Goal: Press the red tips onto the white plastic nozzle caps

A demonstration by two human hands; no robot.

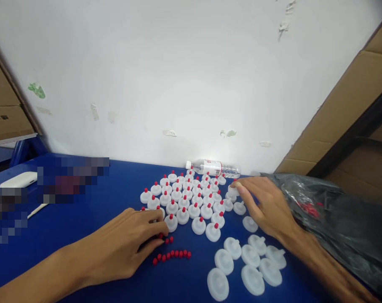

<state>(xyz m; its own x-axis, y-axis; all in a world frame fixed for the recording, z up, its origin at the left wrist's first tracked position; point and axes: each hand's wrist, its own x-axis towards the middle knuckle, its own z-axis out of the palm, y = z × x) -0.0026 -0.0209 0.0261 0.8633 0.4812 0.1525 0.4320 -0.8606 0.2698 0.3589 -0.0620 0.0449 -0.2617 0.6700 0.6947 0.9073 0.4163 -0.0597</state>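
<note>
My left hand (132,244) is low over the blue table, its thumb and fingertips closed around a small red cap (161,236). Just beside those fingertips lie two loose red caps, and a line of several more red caps (172,253) runs below. At the right, the fingers of my right hand (263,200) grip a white round lid with a spout (233,191); a red tip shows at its top, partly hidden by the fingers. Between my hands stand several white lids with red caps on their spouts (194,210). Several uncapped white lids (250,256) lie nearer to me at the right.
A clear plastic bottle (212,167) lies along the white wall (191,75). Right of my right arm is a dark plastic bag (339,227) with red pieces under clear film. Cardboard (339,105) rises behind it. A white device (18,179) sits at the far left.
</note>
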